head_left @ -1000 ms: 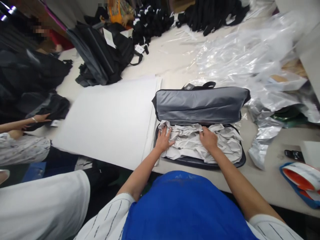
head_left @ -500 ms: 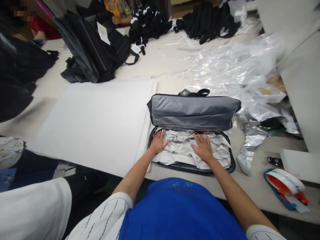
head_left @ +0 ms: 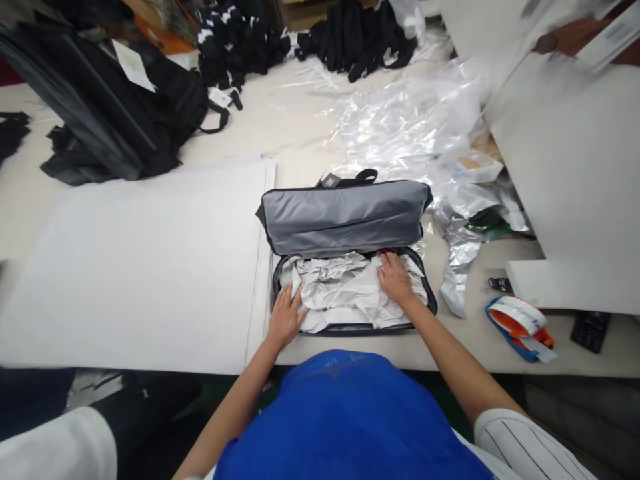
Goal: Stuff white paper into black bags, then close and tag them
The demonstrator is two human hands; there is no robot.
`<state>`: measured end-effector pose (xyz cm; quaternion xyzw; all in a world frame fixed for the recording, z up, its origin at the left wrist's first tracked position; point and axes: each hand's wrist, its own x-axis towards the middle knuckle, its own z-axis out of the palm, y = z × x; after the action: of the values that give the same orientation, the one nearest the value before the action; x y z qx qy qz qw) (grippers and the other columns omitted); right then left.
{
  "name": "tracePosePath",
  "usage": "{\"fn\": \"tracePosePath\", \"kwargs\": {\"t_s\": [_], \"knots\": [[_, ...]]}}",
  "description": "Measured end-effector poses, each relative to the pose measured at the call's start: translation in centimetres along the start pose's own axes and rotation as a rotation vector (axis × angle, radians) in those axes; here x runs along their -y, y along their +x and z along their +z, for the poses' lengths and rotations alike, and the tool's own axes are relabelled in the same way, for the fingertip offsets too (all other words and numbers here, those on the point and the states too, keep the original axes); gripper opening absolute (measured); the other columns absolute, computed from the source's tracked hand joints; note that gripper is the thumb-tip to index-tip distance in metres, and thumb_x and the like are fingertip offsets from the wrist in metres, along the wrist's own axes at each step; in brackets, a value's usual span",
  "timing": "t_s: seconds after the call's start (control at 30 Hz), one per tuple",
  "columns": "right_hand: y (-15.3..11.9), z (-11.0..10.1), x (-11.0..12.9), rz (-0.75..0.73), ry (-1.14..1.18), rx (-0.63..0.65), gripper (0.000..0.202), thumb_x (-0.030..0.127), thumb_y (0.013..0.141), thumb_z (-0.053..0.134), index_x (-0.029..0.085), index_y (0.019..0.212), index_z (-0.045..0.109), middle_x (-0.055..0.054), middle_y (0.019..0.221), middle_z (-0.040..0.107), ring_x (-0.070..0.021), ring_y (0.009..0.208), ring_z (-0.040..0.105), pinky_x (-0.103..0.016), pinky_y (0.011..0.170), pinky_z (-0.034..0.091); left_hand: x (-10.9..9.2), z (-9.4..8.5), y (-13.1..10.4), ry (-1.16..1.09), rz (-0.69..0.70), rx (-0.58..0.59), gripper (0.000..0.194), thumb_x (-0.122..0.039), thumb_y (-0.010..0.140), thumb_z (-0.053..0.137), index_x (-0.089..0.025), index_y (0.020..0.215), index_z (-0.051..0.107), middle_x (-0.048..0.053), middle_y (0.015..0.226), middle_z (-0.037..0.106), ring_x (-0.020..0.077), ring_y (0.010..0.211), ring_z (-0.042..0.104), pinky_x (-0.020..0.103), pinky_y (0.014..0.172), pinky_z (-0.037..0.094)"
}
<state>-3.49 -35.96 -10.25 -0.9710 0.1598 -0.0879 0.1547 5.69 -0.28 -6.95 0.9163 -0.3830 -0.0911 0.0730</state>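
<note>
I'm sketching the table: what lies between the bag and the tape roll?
Silvery film lies on the table between the bag and the tape roll, in the head view.

You stretch both bare arms forward past your blue-cloth-covered torso (head_left: 355, 420), forearms angling inward from either side. Your bare left hand (head_left: 285, 317) lies palm down beyond the torso's left front, fingers parted and pointing away from it, the left wrist (head_left: 273, 343) nearly in line with the left forearm (head_left: 233, 407). Your bare right hand (head_left: 397, 280) reaches farther from the torso, back uppermost, fingers bent and close together, their tips hard to make out. Your right forearm (head_left: 455, 353) slants out of a white, dark-striped fabric sleeve (head_left: 525, 443) at the torso's right.
</note>
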Motion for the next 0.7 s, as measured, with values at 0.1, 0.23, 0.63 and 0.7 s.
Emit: {"fn": "tracePosePath", "kwargs": {"t_s": [0.1, 0.23, 0.63, 0.7], "knots": [[0.4, 1.4, 0.5, 0.055, -0.005, -0.013, 0.047, 0.024, 0.095, 0.037, 0.0, 0.134, 0.05, -0.023, 0.139, 0.046, -0.0358, 0.133, 0.036, -0.051, 0.112, 0.032, -0.1, 0.8, 0.9, 0.006, -0.065, 0.064, 0.068, -0.039, 0.092, 0.052, -0.01, 0.15, 0.031, 0.023, 0.159, 0.023, 0.036, 0.148, 0.02, 0.053, 0.119, 0.024], [0.2, -0.3, 0.0, 0.001, 0.141, 0.006, 0.045, 0.03, 0.093, 0.044, 0.004, 0.128, 0.057, -0.022, 0.135, 0.05, -0.0337, 0.127, 0.043, -0.048, 0.109, 0.037, 0.4, 0.2, 1.4, -0.066, -0.066, 0.115, 0.066, -0.039, 0.092, 0.052, -0.011, 0.149, 0.033, 0.022, 0.158, 0.025, 0.0348, 0.148, 0.021, 0.054, 0.118, 0.024], [-5.3, -4.6, 7.5, -0.243, 0.357, 0.344, 0.045, 0.035, 0.079, 0.079, 0.021, 0.118, 0.064, -0.008, 0.115, 0.06, -0.0268, 0.102, 0.053, -0.038, 0.09, 0.046, -4.0, -2.1, -0.5, -0.167, -0.245, 0.186, 0.102, -0.073, 0.068, 0.067, -0.011, 0.143, 0.037, 0.027, 0.158, 0.02, 0.0395, 0.149, 0.014, 0.067, 0.115, 0.014], [-5.3, -3.2, 8.9, -0.257, 0.228, 0.366, 0.037, 0.029, 0.078, 0.08, 0.021, 0.111, 0.066, -0.008, 0.109, 0.059, -0.0271, 0.099, 0.052, -0.037, 0.086, 0.046, -5.8, -1.5, 0.3, -0.093, -0.31, 0.146, 0.103, -0.068, 0.066, 0.072, -0.006, 0.141, 0.037, 0.03, 0.156, 0.021, 0.0411, 0.148, 0.015, 0.068, 0.115, 0.012]]}}
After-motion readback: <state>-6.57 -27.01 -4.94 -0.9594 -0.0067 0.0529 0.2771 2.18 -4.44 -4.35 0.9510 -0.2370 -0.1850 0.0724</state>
